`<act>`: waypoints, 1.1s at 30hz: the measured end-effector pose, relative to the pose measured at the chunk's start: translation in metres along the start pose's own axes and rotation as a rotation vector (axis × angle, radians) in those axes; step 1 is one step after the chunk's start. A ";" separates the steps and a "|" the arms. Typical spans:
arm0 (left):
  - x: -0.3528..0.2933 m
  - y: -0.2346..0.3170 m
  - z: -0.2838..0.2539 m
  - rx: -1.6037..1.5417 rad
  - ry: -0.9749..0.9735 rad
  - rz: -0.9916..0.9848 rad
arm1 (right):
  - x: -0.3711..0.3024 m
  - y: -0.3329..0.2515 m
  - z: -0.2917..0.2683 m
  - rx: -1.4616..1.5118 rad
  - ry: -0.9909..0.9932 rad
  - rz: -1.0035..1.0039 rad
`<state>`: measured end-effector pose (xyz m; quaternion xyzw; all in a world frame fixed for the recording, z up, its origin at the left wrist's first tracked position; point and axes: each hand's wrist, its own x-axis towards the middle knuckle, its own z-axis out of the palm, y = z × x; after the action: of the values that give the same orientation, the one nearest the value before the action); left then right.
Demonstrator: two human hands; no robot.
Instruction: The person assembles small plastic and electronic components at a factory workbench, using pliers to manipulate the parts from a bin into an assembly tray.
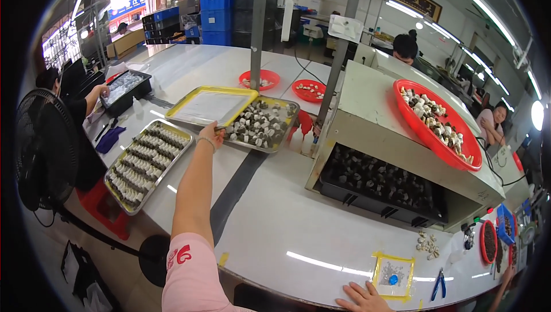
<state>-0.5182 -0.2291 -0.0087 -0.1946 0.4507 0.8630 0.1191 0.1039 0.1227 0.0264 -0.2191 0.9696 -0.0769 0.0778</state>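
My left arm, in a pink sleeve, reaches across the white table. My left hand (212,135) is closed on the near edge of a yellow-rimmed tray (244,108) with a whitish sheet in it. That tray lies tilted over the left part of a metal tray (281,134) filled with loose small black and white pieces. Left of my forearm is another metal tray (185,150) with such pieces in neat rows. My right hand (363,299) rests on the tabletop, fingers spread, next to a yellow-taped square (406,277) holding tiny clear bits and a blue round piece.
A boxy machine (359,105) holds a black crate (367,203) of dark pieces, with a red tray (402,97) on top. Blue pliers (439,285) and loose pieces (427,244) lie right. Metal posts (259,31) rise mid-table. A black fan (43,148) and a co-worker are left.
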 end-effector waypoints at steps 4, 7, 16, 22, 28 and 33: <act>-0.013 0.000 0.045 -0.031 -0.001 0.237 | -0.004 -0.002 0.002 0.002 0.020 0.026; -0.039 0.030 0.057 -0.147 -0.090 0.374 | -0.002 -0.004 0.004 0.015 0.052 0.029; -0.191 0.069 0.015 0.026 -0.334 0.408 | 0.001 -0.002 -0.002 -0.125 0.071 0.012; -0.360 0.034 -0.104 0.175 -0.394 0.367 | -0.005 -0.006 0.002 -0.096 0.128 0.018; -0.459 -0.037 -0.198 0.221 -0.404 0.242 | -0.013 -0.014 0.001 -0.130 0.179 -0.023; -0.451 -0.081 -0.207 0.329 -0.500 0.102 | -0.019 -0.010 0.007 -0.119 0.229 -0.028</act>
<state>-0.0360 -0.3677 0.0249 0.0688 0.5504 0.8044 0.2128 0.1260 0.1213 0.0239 -0.2266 0.9718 -0.0449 -0.0476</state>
